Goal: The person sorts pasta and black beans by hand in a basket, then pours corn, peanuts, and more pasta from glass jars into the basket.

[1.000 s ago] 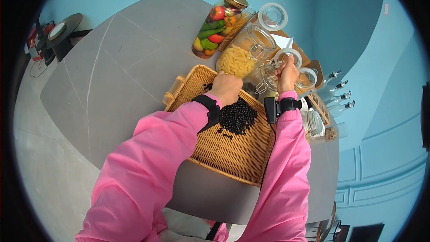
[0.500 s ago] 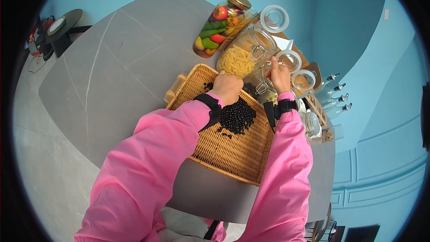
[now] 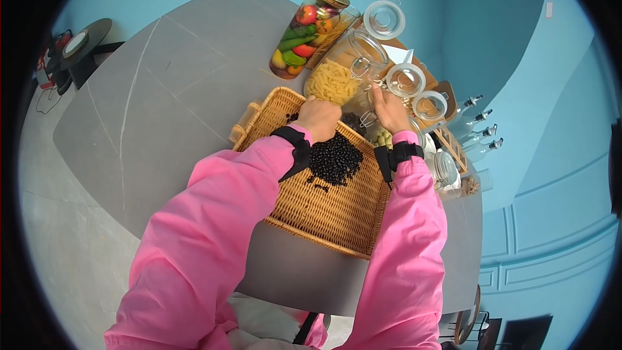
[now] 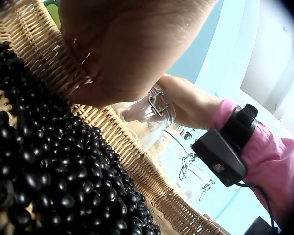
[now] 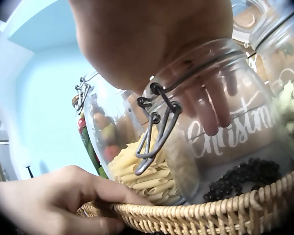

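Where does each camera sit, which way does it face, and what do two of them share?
Head: worn on the head, facing forward and down at the basket and pasta jar; pink sleeves, left grip and right grip show.
Left wrist: sits there, looking across black beans to the basket's rim; left grip close at top, right grip beyond.
Right wrist: sits there, looking over the rim at a clip-top jar; right grip reaches in from the top, left grip on the rim at lower left.
Both wrist views share the rim and both grips.

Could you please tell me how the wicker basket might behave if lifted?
The wicker basket looks fairly stiff and probably light, being woven from thin strands. The loose black beans inside would likely slide or roll if it tilted.
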Motion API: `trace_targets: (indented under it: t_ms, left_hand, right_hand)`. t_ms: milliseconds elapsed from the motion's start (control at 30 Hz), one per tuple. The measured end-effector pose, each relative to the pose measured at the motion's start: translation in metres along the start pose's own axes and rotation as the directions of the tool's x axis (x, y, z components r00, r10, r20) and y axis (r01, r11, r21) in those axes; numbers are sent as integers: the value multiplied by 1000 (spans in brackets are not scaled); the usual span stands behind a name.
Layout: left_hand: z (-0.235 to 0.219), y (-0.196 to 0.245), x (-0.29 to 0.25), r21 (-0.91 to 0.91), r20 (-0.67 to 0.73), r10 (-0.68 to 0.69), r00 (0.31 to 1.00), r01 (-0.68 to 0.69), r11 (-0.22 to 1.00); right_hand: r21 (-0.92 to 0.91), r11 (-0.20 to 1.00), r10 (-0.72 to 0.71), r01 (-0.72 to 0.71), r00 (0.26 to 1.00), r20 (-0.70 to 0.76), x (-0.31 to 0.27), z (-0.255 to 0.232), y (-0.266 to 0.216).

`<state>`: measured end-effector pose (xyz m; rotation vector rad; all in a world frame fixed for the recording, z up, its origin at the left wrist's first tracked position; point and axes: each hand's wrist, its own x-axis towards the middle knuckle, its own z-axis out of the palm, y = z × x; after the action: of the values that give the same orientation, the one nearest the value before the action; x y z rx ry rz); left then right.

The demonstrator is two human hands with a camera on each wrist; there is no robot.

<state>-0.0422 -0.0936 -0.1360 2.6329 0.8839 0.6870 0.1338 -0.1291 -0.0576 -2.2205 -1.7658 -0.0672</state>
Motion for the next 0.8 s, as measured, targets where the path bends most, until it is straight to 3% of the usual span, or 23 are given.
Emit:
trace_targets:
  t_ms: [100, 233, 367, 433, 567, 667, 767, 800]
  left_hand:
    - [-1, 0, 0, 30, 30, -7, 1000, 6, 1000]
    - [-2, -1, 1, 8, 25, -20, 999, 19, 1000]
    - [0, -3, 0, -38, -18, 2, 1000, -3, 999]
    - [-2, -3, 1, 6, 36, -4, 999, 4, 1000]
    - [-2, -3, 0, -32, 1, -3, 1000, 3, 999]
    - [-2, -4, 5, -25, -13, -8, 1000, 8, 1000]
    - [-1, -5, 2, -103, 21, -44, 999, 46, 994]
    - [-6, -5, 3, -105, -20, -30, 999, 28, 994]
  right_hand:
    - [3, 1000, -14, 14, 1000, -15, -7, 0, -5]
    - [-52, 996, 63, -67, 996, -70, -17, 1, -15]
    - [-90, 993, 67, -70, 997, -32, -21, 0, -17]
    - [-34, 997, -79, 75, 988, -133, -18, 6, -8]
    - [-57, 993, -106, 101, 990, -98, -19, 2, -9]
    - [-71, 997, -16, 10, 996, -82, -20, -1, -13]
    - [24, 999, -36, 41, 984, -176, -36, 1, -13]
    - [115, 988, -61, 102, 947, -317, -45, 1, -15]
